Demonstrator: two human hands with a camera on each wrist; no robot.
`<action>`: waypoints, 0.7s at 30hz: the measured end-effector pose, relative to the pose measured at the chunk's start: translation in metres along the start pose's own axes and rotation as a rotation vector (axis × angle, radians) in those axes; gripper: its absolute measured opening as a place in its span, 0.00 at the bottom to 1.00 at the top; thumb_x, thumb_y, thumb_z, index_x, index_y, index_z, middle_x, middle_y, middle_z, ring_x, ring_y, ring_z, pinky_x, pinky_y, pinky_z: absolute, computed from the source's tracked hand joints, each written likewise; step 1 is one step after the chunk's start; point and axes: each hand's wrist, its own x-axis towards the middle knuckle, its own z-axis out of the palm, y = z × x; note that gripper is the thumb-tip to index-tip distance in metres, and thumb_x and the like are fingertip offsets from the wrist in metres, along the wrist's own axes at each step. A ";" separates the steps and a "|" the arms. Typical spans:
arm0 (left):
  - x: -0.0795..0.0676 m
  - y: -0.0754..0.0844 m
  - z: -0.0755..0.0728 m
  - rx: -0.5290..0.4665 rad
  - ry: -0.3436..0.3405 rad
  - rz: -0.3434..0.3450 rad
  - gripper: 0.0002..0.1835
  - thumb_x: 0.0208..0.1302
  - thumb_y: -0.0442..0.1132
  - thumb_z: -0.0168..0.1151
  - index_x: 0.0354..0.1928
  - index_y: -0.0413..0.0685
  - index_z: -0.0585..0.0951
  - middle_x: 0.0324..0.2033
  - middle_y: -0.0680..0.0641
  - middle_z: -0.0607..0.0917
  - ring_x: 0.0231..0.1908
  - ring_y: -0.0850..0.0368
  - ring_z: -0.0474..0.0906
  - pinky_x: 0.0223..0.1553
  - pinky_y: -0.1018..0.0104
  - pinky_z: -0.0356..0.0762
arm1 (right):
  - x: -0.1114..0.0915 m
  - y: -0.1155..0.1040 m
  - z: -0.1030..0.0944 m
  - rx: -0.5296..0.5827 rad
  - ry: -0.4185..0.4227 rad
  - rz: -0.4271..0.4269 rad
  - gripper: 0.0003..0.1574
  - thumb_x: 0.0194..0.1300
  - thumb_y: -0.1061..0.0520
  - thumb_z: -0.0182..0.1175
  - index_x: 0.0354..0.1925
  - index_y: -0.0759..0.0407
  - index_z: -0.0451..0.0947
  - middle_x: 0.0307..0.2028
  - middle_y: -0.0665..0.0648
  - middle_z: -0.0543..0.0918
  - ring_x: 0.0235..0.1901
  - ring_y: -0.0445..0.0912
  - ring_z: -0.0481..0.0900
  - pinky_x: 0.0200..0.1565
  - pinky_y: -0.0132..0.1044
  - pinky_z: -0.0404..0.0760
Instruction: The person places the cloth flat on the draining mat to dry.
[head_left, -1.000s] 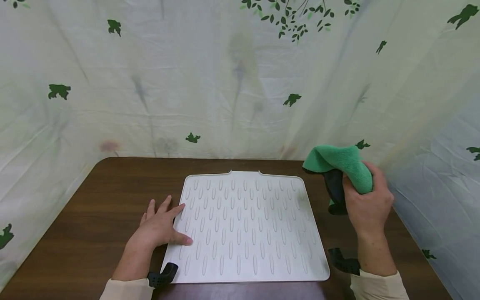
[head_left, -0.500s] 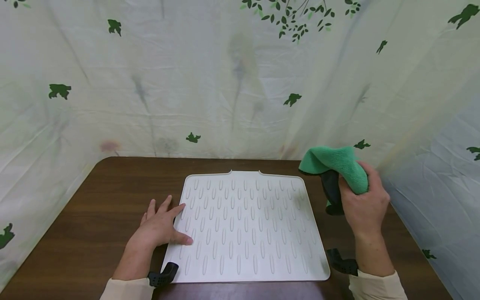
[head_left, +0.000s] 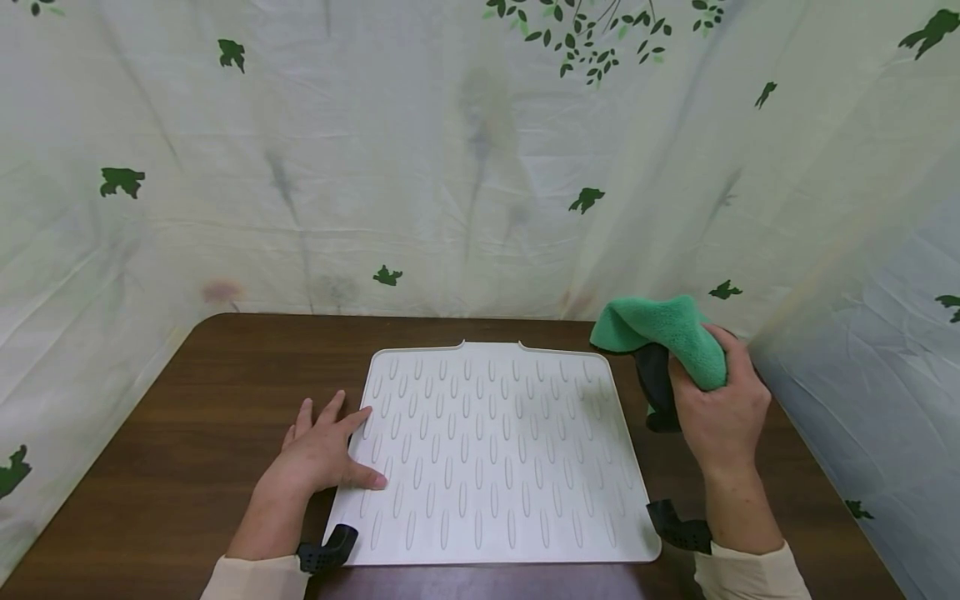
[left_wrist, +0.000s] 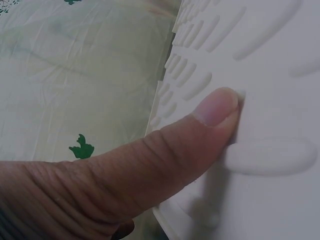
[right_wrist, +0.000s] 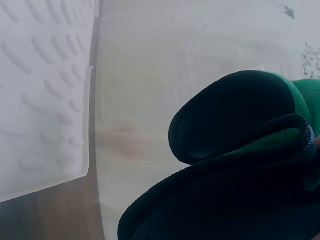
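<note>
A white board with rows of raised oval ridges (head_left: 491,467) lies on the brown table. My left hand (head_left: 318,454) rests at its left edge with fingers spread, and the thumb (left_wrist: 190,135) presses on the ridged surface. In the head view, my right hand (head_left: 723,400) grips a folded microfibre cloth (head_left: 667,333), green on one face and dark on the other. It holds the cloth over the table, just beyond the board's right edge. In the right wrist view the cloth's dark folds (right_wrist: 235,115) hang loose, and most of the hand is hidden.
The table (head_left: 202,450) extends to both sides of the board. A pale curtain (head_left: 360,167) with printed leaves hangs along the back and sides. Black straps with curved mounts (head_left: 678,527) sit on both wrists.
My right hand has drifted a little to the left with the cloth, closer to the board's upper right corner. The left hand and the board stay where they were.
</note>
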 end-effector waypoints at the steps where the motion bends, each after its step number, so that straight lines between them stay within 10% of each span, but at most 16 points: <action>1: 0.000 0.000 0.000 0.000 0.000 0.002 0.66 0.34 0.64 0.85 0.77 0.49 0.66 0.79 0.29 0.47 0.75 0.16 0.32 0.69 0.19 0.43 | 0.000 0.000 0.000 0.001 -0.002 0.001 0.27 0.62 0.64 0.67 0.60 0.59 0.81 0.52 0.66 0.86 0.44 0.19 0.70 0.47 0.22 0.67; 11: 0.000 0.000 0.000 -0.004 -0.003 -0.001 0.66 0.34 0.64 0.85 0.77 0.49 0.65 0.79 0.30 0.47 0.75 0.16 0.32 0.69 0.19 0.43 | -0.003 -0.003 0.001 -0.008 -0.014 0.007 0.28 0.62 0.64 0.67 0.61 0.57 0.81 0.55 0.65 0.86 0.45 0.22 0.71 0.47 0.23 0.67; 21: -0.001 0.000 0.000 -0.011 -0.002 -0.004 0.66 0.33 0.64 0.85 0.77 0.49 0.66 0.79 0.30 0.47 0.75 0.17 0.32 0.69 0.19 0.43 | -0.004 -0.004 0.002 -0.010 -0.027 -0.005 0.28 0.61 0.66 0.67 0.61 0.59 0.80 0.55 0.66 0.85 0.50 0.56 0.81 0.48 0.23 0.68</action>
